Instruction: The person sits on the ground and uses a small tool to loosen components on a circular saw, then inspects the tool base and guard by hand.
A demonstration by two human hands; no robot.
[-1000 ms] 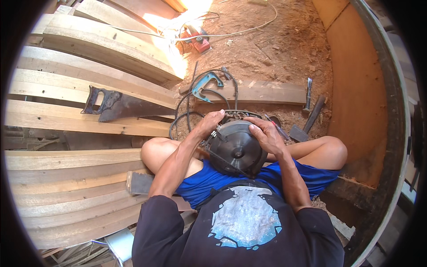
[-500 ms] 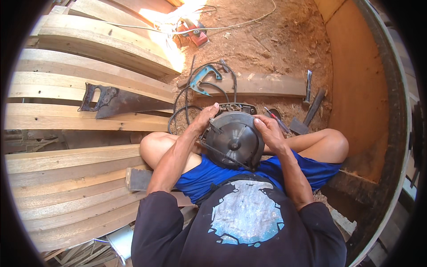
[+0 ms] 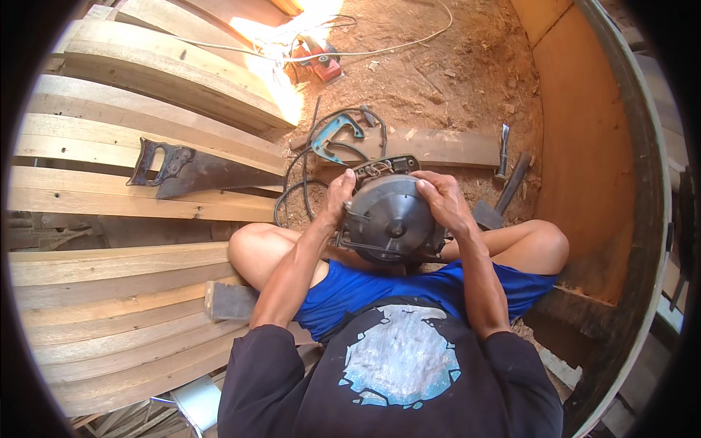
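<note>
On the person's lap, between the raised knees: a circular saw (image 3: pixel 391 219), its round grey metal blade facing up, toothed at the rim, dark housing beneath. Pale, rough-sawn wooden planks (image 3: pixel 109 197) lie stacked to the left; across them, a rusty handsaw (image 3: pixel 193 171) with a dark handle. Beyond the saw, a short board (image 3: pixel 438 146) on red sawdust-strewn dirt and a looped black cable (image 3: pixel 307 175). Since the earlier frame the saw sits slightly higher and more level; both hands have kept their places. Left hand (image 3: pixel 339 197): fingers curled against the blade's left edge. Right hand (image 3: pixel 442 201): fingers bent over the upper right rim, gripping it.
</note>
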